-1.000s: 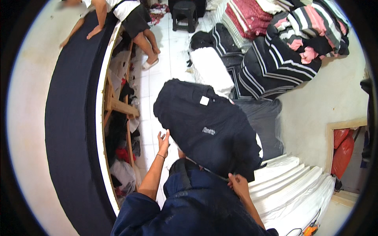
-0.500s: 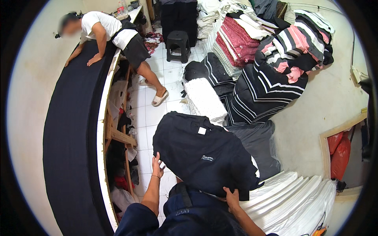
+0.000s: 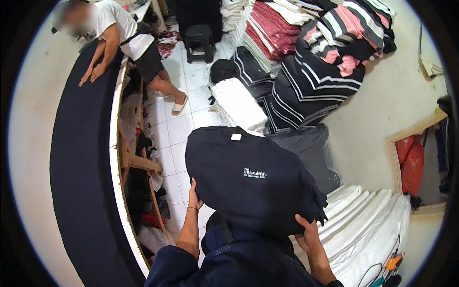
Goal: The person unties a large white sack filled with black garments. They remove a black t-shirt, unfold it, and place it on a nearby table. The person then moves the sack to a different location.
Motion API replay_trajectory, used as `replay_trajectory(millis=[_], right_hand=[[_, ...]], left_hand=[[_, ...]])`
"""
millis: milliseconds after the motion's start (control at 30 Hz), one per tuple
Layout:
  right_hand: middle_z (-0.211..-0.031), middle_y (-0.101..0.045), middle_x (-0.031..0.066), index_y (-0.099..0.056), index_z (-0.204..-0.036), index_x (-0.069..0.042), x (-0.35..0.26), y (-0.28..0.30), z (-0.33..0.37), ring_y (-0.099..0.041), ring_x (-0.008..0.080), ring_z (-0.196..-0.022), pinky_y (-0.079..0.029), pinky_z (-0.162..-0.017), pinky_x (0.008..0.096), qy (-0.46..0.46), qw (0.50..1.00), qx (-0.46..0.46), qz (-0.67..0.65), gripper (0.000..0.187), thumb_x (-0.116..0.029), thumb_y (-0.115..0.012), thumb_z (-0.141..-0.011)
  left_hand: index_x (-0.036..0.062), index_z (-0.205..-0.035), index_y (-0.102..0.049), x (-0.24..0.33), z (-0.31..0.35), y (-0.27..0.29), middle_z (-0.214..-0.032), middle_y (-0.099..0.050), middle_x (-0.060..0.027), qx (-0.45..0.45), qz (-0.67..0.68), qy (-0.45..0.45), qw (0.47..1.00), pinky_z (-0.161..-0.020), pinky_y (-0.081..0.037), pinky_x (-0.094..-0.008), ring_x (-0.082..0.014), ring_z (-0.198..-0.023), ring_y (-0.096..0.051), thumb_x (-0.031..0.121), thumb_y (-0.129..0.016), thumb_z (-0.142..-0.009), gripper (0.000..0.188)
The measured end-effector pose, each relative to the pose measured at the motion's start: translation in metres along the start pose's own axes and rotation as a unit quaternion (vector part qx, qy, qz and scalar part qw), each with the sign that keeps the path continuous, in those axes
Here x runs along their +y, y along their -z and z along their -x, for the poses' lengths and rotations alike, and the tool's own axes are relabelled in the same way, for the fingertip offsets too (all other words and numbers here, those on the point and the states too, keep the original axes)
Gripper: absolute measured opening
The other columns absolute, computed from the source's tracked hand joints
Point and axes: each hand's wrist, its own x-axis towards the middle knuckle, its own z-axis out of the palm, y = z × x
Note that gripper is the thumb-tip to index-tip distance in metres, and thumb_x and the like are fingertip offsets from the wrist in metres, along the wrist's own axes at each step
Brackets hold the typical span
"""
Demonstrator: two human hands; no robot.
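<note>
In front of my body I hold a bundle of black T-shirts (image 3: 239, 177) by its two near sides. A white neck label and small white lettering show on the top shirt, and ragged layered edges stick out at its right end. My left hand (image 3: 195, 197) is closed on the left edge, fingers mostly underneath. At the near right corner my right hand (image 3: 310, 233) grips the bundle, thumb on top. How many shirts lie in it I cannot tell.
On the left a long table (image 3: 114, 158) bears black cloth (image 3: 79, 158), with a co-worker (image 3: 126, 31) leaning over it. Beyond my bundle stand a white stack (image 3: 238, 105), striped fabric bundles (image 3: 313, 91) and a black stool (image 3: 200, 44). White sheeting (image 3: 358, 215) lies to my right.
The bundle has turned more face-on and flatter, its lettering now clearer. My right hand has moved right and up along its edge. The co-worker's hands have come together on the cloth.
</note>
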Motion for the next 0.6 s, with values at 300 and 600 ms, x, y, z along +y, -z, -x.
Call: replay_trajectory(millis=[300,600], right_hand=[[-0.147,-0.065,0.0117,-0.045,-0.162,-0.011,0.04,0.073,-0.044,-0.066,0.0336,-0.134,-0.059,-0.105,0.0553,-0.083,0.988,0.106,0.082,0.083,-0.029,-0.09,-0.095],[-0.139,-0.068,0.0171,-0.05,-0.151,0.001,-0.004,0.027,-0.058,-0.07,0.0317,-0.127,-0.059,-0.112,0.0462,0.023,0.987,0.139,0.073,0.072,-0.009,-0.09,-0.092]], left_hand=[[-0.0113,-0.16,-0.052,0.055,0.062,0.014,-0.149,-0.069,-0.0211,0.089,-0.374,0.034,0.923,-0.119,-0.052,-0.0389,-0.0305,-0.134,-0.069,0.07,-0.078,-0.096,0.107],[-0.0079,-0.152,-0.062,0.117,0.138,-0.095,-0.143,-0.073,-0.0192,0.109,-0.399,-0.082,0.907,-0.111,-0.055,-0.0379,-0.0263,-0.128,-0.071,0.04,-0.086,-0.099,0.076]])
